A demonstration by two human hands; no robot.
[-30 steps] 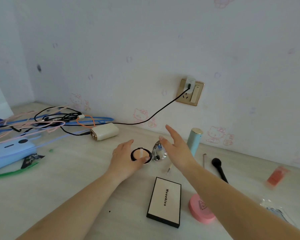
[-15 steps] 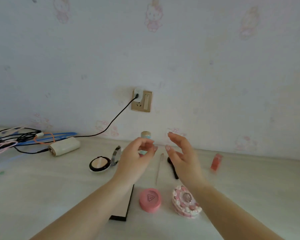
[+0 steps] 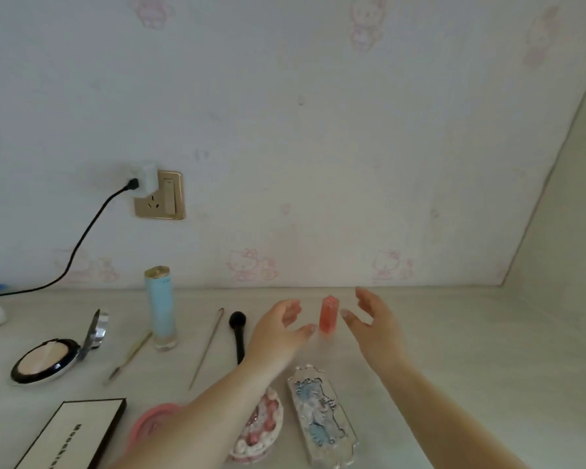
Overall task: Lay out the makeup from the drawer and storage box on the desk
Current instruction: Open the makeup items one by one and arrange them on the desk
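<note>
We see the small red lipstick tube (image 3: 328,314) standing upright on the worktop (image 3: 454,350), between our two hands. The left hand (image 3: 278,330) and the right hand (image 3: 372,328) flank it, each grip loose with fingers spread, holding nothing (whether a fingertip brushes the tube, we cannot tell). Left of the left grip lie a black brush (image 3: 238,333) and a blue bottle (image 3: 161,308); nearer us lies an ornate compact (image 3: 322,418).
</note>
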